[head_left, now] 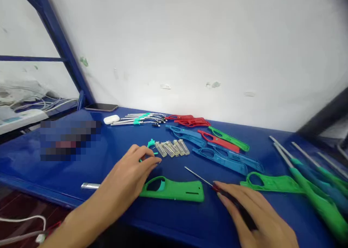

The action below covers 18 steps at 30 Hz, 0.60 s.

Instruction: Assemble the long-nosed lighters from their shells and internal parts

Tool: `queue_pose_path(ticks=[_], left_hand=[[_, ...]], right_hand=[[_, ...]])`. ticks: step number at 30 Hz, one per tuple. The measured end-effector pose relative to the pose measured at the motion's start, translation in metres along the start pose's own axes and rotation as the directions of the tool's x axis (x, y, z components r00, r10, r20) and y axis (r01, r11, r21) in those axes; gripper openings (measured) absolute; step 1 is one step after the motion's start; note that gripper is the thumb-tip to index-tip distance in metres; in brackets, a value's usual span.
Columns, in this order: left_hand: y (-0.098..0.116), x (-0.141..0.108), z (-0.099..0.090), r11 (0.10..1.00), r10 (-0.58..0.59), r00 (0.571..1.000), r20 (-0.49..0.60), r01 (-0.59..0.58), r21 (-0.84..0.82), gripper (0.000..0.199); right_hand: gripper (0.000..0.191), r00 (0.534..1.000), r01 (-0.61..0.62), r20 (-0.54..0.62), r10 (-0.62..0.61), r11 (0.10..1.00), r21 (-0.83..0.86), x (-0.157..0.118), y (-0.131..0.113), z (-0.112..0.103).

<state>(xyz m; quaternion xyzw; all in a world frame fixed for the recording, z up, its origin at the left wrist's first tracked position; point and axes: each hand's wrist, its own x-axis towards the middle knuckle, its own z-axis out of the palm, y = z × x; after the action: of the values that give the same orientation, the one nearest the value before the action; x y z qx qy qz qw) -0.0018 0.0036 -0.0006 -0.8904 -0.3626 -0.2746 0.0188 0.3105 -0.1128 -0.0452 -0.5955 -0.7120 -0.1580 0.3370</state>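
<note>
My right hand [255,215] is wrapped round a screwdriver [240,206] with a black and red handle, its thin shaft pointing left and away over the table. My left hand [133,172] is closed, thumb and fingers pinched together; whatever is between the fingertips is too small to make out. Just below it lies a green gas lighter [176,190] with a teal trigger and a metal tube that passes behind my left wrist. Small teal plastic parts [151,143] lie just beyond my left fingers, beside several clear fuel tanks [172,148].
Several metal tubes with wires [136,120] lie at the back. Blue lighter shells [220,161], red shells [190,121] and a green shell [272,183] spread to the right. Whole lighters [312,190] sit far right. A phone [102,107] and white case [111,119] are back left.
</note>
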Motion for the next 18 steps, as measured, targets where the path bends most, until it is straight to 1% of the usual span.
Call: queue_pose_path(ticks=[3,6,9,14,16,18], left_hand=[[-0.010,0.004,0.001,1.000,0.003,0.999,0.036,-0.003,0.014,0.030],[-0.015,0.011,-0.001,0.999,0.021,0.994,0.104,-0.025,0.035,0.024],[-0.015,0.020,-0.004,0.997,0.038,0.985,0.166,-0.050,0.064,0.019],[-0.012,0.031,-0.005,0.991,0.052,0.973,0.227,-0.079,0.110,0.020],[-0.011,0.033,-0.004,0.988,0.055,0.971,0.232,-0.086,0.126,0.020],[-0.010,0.034,-0.003,0.987,0.056,0.971,0.231,-0.089,0.136,0.022]], right_hand=[[0.026,0.996,-0.086,-0.035,0.087,0.996,0.024,0.004,-0.007,0.000],[0.024,0.985,-0.148,-0.083,0.154,0.986,0.083,0.007,-0.012,-0.002],[0.022,0.979,-0.163,-0.102,0.176,0.978,0.128,0.009,-0.015,-0.003],[0.017,0.966,-0.183,-0.142,0.215,0.960,0.212,0.010,-0.017,-0.005],[0.015,0.952,-0.214,-0.152,0.264,0.935,0.284,0.009,-0.019,-0.007],[0.014,0.921,-0.274,-0.163,0.354,0.885,0.375,0.009,-0.024,-0.008]])
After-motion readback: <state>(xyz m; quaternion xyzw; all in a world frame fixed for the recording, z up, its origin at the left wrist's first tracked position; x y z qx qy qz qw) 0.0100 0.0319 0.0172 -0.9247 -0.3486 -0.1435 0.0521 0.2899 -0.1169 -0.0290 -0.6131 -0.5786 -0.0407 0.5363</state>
